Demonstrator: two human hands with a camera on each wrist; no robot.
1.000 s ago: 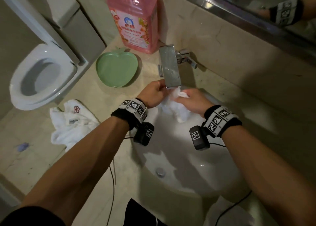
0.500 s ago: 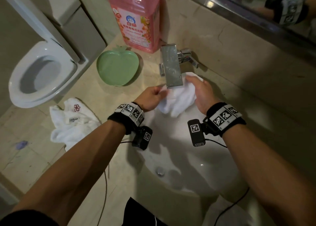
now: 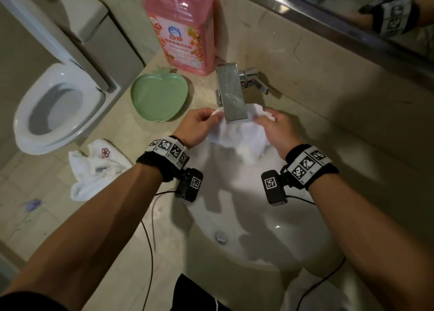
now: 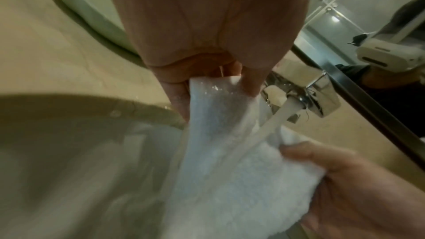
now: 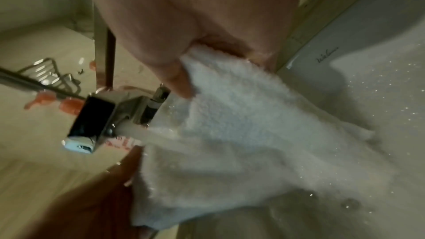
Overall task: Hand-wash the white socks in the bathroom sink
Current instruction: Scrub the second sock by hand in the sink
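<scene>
A wet white sock (image 3: 239,136) hangs spread under the chrome faucet (image 3: 231,94) over the white sink (image 3: 270,228). My left hand (image 3: 202,120) pinches its left edge, and my right hand (image 3: 272,122) pinches the right edge. Water runs from the spout onto the sock (image 4: 230,161) in the left wrist view, where my left hand (image 4: 214,79) grips the cuff. In the right wrist view my right hand (image 5: 190,64) holds the fluffy sock (image 5: 230,134) beside the stream. Another white sock (image 3: 98,167), with a small red flower, lies on the counter to the left.
A pink detergent bottle (image 3: 183,26) stands behind the faucet, and a green apple-shaped dish (image 3: 159,96) lies left of it. The toilet (image 3: 58,108) is at far left. A mirror edge (image 3: 328,21) runs along the back wall. Cables trail from the wrist cameras.
Both hands moved apart, spreading the bunched sock wide under the spout. My right hand came back from beside the faucet base to the sock's right edge.
</scene>
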